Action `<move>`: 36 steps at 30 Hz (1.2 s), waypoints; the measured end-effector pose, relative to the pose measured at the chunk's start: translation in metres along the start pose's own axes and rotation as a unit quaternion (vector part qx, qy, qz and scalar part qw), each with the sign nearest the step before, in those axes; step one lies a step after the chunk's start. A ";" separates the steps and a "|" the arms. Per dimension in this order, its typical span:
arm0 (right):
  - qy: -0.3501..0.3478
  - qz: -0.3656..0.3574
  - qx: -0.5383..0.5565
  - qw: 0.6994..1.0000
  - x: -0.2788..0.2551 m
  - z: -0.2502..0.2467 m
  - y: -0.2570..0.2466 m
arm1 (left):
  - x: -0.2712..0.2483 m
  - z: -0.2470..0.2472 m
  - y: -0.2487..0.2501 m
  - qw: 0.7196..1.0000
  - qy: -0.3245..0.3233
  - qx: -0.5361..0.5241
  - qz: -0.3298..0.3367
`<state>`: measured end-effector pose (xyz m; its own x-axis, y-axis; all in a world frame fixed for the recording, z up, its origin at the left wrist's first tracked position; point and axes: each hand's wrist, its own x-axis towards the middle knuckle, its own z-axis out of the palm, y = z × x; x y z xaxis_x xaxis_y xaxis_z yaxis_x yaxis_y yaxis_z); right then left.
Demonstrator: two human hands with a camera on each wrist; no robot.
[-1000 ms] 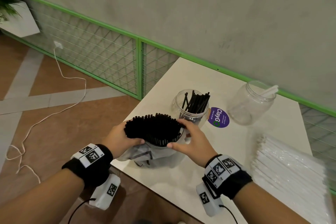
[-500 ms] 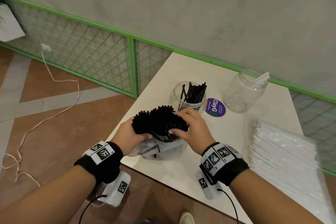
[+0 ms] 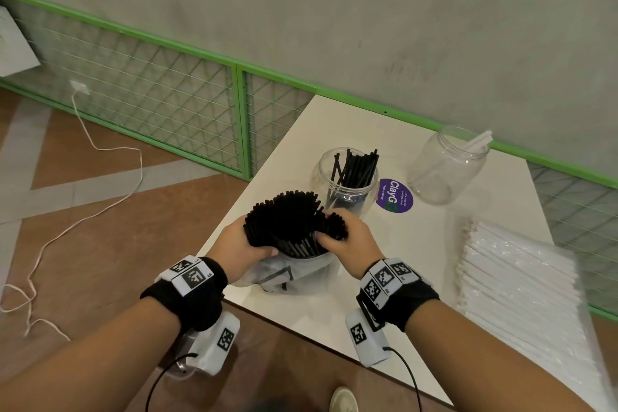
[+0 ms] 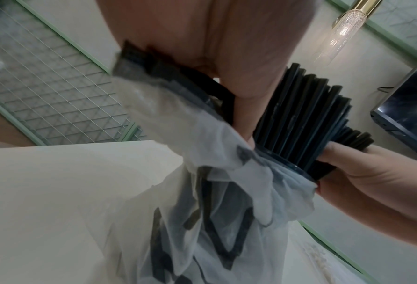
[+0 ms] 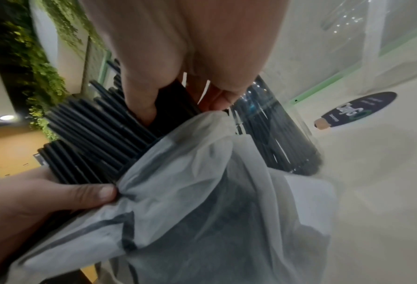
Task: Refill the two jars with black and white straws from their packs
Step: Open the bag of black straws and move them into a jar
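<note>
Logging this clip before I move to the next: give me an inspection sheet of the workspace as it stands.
Surface: white table, round purple sticker.
Job's things: black straws upright in their plastic pack; jar of black straws; second jar holds a few white straws; white straw pack lies flat.
Clutter: nothing seen.
Grippers: left hand grips the bundle and pack; right hand pinches off a smaller bunch.
Cables: white cord on the floor; wrist-camera leads.
Surroundings: green mesh fence, grey wall.
</note>
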<state>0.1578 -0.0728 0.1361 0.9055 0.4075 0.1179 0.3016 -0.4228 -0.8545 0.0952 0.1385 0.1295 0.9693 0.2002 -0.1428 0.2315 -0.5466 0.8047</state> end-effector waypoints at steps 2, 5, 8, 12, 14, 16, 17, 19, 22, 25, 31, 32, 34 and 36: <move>0.000 0.002 0.000 1.000 0.003 -0.002 -0.002 | 0.000 -0.002 0.001 1.000 0.010 -0.016 0.000; 0.007 0.009 0.054 0.998 0.008 -0.009 -0.012 | 0.000 -0.005 0.002 0.999 0.023 -0.034 0.014; 0.018 0.009 0.104 0.994 0.013 -0.017 -0.023 | 0.000 -0.007 0.002 0.999 0.028 -0.028 0.023; 0.030 0.020 0.121 0.992 0.013 -0.015 -0.017 | -0.001 -0.004 0.000 0.999 0.032 -0.025 0.012; 0.024 0.032 0.118 0.992 0.009 -0.010 -0.007 | -0.002 -0.002 -0.001 0.999 0.024 -0.022 0.011; 0.011 0.042 0.099 0.994 0.003 -0.006 0.002 | -0.003 0.000 -0.001 1.000 0.018 -0.018 0.008; 0.008 0.050 0.092 0.995 0.000 -0.004 0.006 | -0.004 0.001 -0.001 1.000 0.017 -0.018 0.005; 0.004 0.063 0.083 0.995 -0.002 -0.002 0.011 | -0.004 0.002 -0.001 1.000 0.018 -0.018 0.002; -0.001 0.059 0.095 0.994 0.000 -0.004 0.005 | -0.004 0.001 0.001 1.000 0.019 -0.014 0.000; 0.011 0.058 0.141 0.988 0.005 -0.016 -0.009 | -0.004 0.000 0.004 0.999 0.028 -0.026 -0.009; 0.022 0.028 0.147 0.988 0.012 -0.043 -0.035 | -0.004 -0.001 0.005 0.998 0.037 -0.040 -0.015; 0.031 0.019 0.148 0.988 0.012 -0.046 -0.038 | -0.004 -0.001 0.005 0.998 0.038 -0.041 -0.017; 0.062 0.007 0.166 0.984 0.014 -0.051 -0.046 | -0.003 -0.002 0.006 0.998 0.039 -0.043 -0.021; 0.091 0.000 0.199 0.976 0.018 -0.057 -0.057 | -0.002 -0.002 0.005 0.998 0.040 -0.046 -0.022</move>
<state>0.1740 -0.0881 0.2156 0.9546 0.2414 0.1745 0.1942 -0.0604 -0.9791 0.0938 0.1372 0.1355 0.9475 0.2896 -0.1357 0.2619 -0.4590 0.8489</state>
